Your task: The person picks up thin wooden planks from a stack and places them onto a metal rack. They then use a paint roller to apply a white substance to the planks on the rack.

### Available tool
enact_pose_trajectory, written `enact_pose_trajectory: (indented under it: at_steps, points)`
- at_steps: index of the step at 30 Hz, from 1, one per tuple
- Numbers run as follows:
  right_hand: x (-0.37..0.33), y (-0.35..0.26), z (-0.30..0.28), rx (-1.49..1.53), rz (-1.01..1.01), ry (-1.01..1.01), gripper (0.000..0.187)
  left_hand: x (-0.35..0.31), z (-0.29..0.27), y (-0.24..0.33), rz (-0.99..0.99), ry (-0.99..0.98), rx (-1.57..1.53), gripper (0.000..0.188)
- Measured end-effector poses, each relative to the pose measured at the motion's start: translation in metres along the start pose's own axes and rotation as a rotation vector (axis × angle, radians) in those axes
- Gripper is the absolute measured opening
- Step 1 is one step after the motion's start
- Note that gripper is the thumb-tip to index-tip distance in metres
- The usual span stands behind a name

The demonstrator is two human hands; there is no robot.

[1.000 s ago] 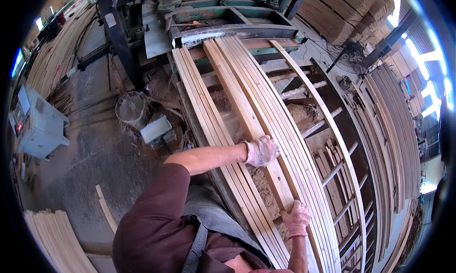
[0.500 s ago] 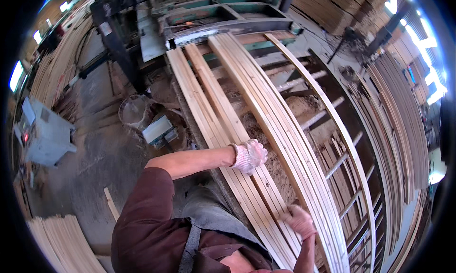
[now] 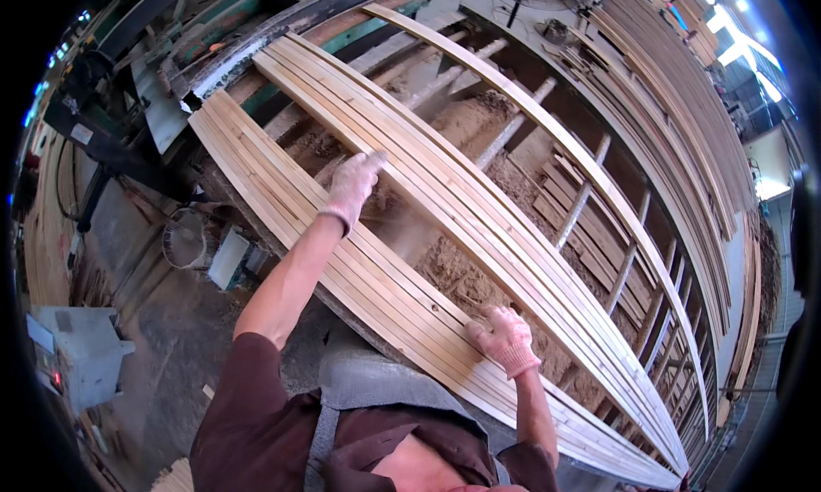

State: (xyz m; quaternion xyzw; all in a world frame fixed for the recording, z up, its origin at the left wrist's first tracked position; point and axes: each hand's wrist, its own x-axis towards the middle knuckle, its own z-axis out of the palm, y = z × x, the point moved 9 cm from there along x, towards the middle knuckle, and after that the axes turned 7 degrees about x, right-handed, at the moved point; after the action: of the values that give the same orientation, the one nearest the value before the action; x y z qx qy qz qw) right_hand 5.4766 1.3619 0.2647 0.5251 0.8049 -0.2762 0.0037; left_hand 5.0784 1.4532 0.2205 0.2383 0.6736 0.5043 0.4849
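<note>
A near bundle of long pale wooden strips [image 3: 342,265] lies side by side in front of me. My left hand [image 3: 353,186], in a pale knitted glove, reaches across it. Its stretched fingers meet the near edge of a second bundle of strips [image 3: 445,201], across a gap. Farther to the right, my right hand [image 3: 503,336], gloved too, rests at the far edge of the near bundle, thumb and fingers apart. Beyond both bundles a single bowed-looking strip [image 3: 547,120] lies alone over the rollers.
Metal rollers [image 3: 513,128] cross the frame under the strips, with sawdust [image 3: 453,274] heaped below. A green and black machine beam [image 3: 256,51] stands at the far left end. Long board stacks [image 3: 667,107] lie at the right. A grey cabinet [image 3: 85,351] and a bucket [image 3: 188,238] stand left.
The view has turned to the right. The strip formerly apart under my left hand now lies against the near bundle. My left hand has let it go and moved across to the second bundle.
</note>
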Motion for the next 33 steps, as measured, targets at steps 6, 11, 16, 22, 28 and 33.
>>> enact_pose_trajectory:
  at_steps: [6, 11, 16, 22, 28, 33]
  points:
    - [0.009, -0.007, -0.018, 0.322, -0.082, 0.181, 0.029, 0.018, 0.035, -0.045, -0.234, 0.058, -0.258, 0.085]
    - [0.014, 0.018, -0.014, 0.466, -0.023, 0.188, 0.027, 0.058, 0.056, -0.044, -0.049, 0.26, -0.558, 0.077]
    - [0.026, 0.022, -0.028, 0.667, 0.041, 0.166, 0.029, 0.078, 0.039, -0.061, 0.038, 0.272, -0.657, 0.07]
    - [0.071, -0.017, -0.073, -0.1, -0.211, 0.32, 0.084, 0.044, 0.032, -0.054, -0.02, 0.332, -0.575, 0.07]
    - [0.079, -0.06, -0.052, -0.261, -0.187, 0.127, 0.102, 0.014, 0.024, -0.067, -0.056, 0.263, -0.583, 0.079]
    - [0.077, -0.04, -0.037, -0.024, -0.039, 0.02, 0.087, 0.023, 0.025, -0.078, -0.08, 0.309, -0.566, 0.065]
